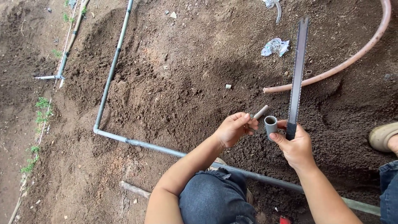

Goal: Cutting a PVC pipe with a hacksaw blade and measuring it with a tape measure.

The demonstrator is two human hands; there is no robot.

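Observation:
My left hand [235, 128] is closed around a short grey stick-like piece [261, 112] whose tip points up and to the right. My right hand [295, 145] grips a short grey pipe fitting [270, 125], open end up, and also the lower end of a long dark hacksaw blade [297, 74] that stretches away over the soil. The two hands are close together, with the stick's tip just left of the fitting's mouth. My knee in blue denim [215, 199] is below them.
A grey pipe [137, 143] runs along the soil from an elbow corner [96, 130], with another length [114, 62] going away upward. A pinkish hose [352, 58] curves at the right. Crumpled plastic [274, 46] lies on the dirt. A shoe [383, 136] is at the right edge.

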